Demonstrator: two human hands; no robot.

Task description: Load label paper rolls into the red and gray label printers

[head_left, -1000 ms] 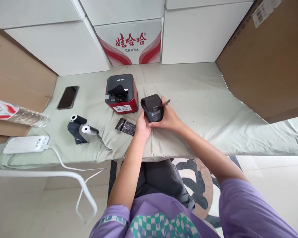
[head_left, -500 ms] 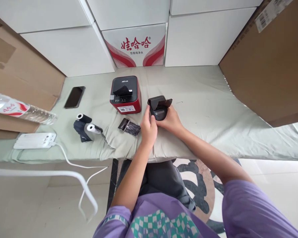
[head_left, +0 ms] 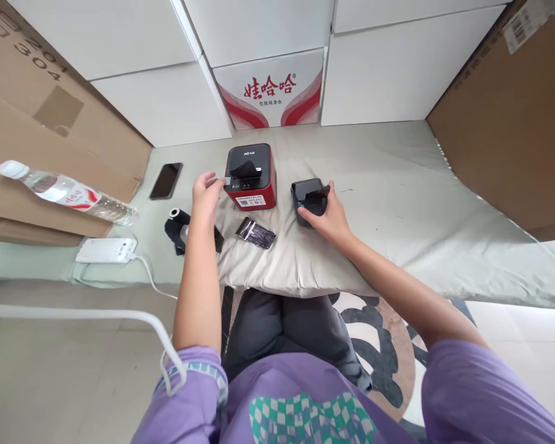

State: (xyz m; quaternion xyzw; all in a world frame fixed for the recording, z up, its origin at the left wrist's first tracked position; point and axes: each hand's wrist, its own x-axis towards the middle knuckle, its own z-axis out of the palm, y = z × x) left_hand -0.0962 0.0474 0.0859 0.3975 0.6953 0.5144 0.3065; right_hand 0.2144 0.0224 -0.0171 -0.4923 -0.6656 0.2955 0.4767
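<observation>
My right hand grips a small black printer with its lid flipped open, resting on the pale green sheet. My left hand hovers with fingers apart just left of a red and black printer, above two paper rolls in dark wrapping. It holds nothing. A strip of dark printed paper lies between my two arms.
A black phone lies at the back left. A water bottle rests on cardboard, with a white power strip below it. White boxes line the back; a large cardboard box stands on the right.
My left hand let go of the small black printer and moved left toward the red printer. The small printer's lid opened and the printer now sits on the sheet under my right hand.
</observation>
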